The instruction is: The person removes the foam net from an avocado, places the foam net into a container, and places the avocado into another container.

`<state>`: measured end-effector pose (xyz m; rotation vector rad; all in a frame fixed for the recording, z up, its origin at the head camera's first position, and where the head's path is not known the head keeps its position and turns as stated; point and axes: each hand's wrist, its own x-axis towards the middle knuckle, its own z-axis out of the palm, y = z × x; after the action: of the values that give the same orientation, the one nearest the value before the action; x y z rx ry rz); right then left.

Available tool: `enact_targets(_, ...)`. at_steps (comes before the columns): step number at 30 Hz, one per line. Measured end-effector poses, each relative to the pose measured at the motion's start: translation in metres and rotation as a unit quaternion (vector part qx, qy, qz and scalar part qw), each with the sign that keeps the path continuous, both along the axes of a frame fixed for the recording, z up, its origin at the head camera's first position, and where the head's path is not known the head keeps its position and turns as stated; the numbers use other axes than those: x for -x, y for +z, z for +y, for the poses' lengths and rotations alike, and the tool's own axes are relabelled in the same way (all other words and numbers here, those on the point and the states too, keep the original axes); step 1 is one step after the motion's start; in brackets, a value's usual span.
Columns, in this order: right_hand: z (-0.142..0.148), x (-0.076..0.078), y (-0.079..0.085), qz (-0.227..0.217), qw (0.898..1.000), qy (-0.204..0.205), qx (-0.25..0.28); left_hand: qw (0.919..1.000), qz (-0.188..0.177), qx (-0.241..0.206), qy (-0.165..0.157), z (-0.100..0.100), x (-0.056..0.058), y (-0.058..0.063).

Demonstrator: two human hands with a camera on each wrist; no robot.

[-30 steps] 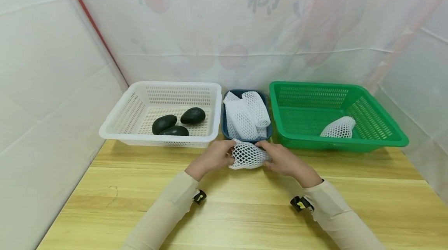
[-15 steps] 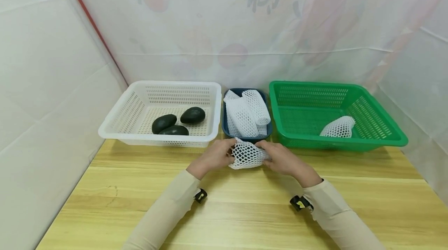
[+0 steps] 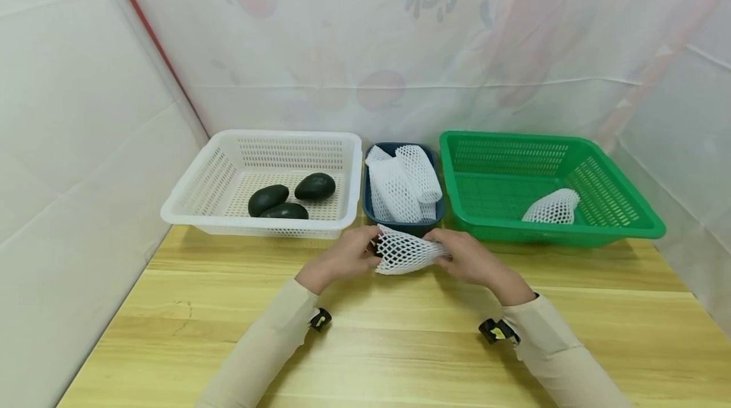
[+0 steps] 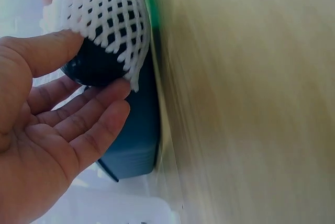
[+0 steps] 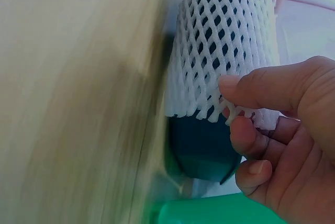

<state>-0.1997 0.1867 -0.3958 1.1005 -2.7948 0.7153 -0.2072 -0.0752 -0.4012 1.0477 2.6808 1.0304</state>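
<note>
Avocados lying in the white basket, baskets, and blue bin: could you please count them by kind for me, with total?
Avocados in the white basket: 3
Baskets, white basket and green basket: 2
Blue bin: 1
Total: 6

Free tabletop (image 3: 394, 357) lay before the blue bin (image 3: 425, 227), net sleeve (image 3: 407, 254) blocked its near side, white basket (image 3: 228, 224) hemmed its left, green basket (image 3: 548, 233) its right, curtain (image 3: 365, 33) its back.

Soft brightness, hazy wrist views

Forearms (image 3: 265, 338) angled inward; left hand (image 3: 344, 257) gripping, right hand (image 3: 471, 259) pinching.
</note>
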Motion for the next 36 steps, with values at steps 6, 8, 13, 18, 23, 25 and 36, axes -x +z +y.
enact_targets(6,0.006,-0.001,0.003,0.0,1.0,-0.01,-0.001,0.9996,-0.02,-0.021,-0.002,-0.008,-0.001,-0.002)
enact_targets(8,0.007,-0.001,0.002,-0.003,1.0,-0.012,-0.006,0.9995,-0.025,-0.017,-0.002,-0.009,-0.001,-0.002)
enact_targets(13,0.011,-0.001,-0.001,-0.003,1.0,-0.02,-0.02,0.9995,-0.031,-0.01,0.001,-0.012,-0.002,-0.004)
enact_targets(18,0.013,0.0,-0.003,-0.004,1.0,-0.017,-0.02,0.9992,-0.039,-0.011,0.003,-0.013,-0.002,-0.004)
enact_targets(23,0.013,-0.001,-0.004,-0.011,1.0,-0.022,-0.016,0.9984,-0.053,-0.02,-0.001,-0.014,-0.002,-0.004)
enact_targets(25,0.013,-0.002,-0.004,-0.016,1.0,-0.024,-0.012,0.9981,-0.056,-0.023,-0.004,-0.015,-0.002,-0.004)
enact_targets(36,0.014,-0.004,-0.001,-0.015,1.0,-0.02,0.005,0.9993,-0.038,-0.002,0.005,-0.019,-0.006,-0.001)
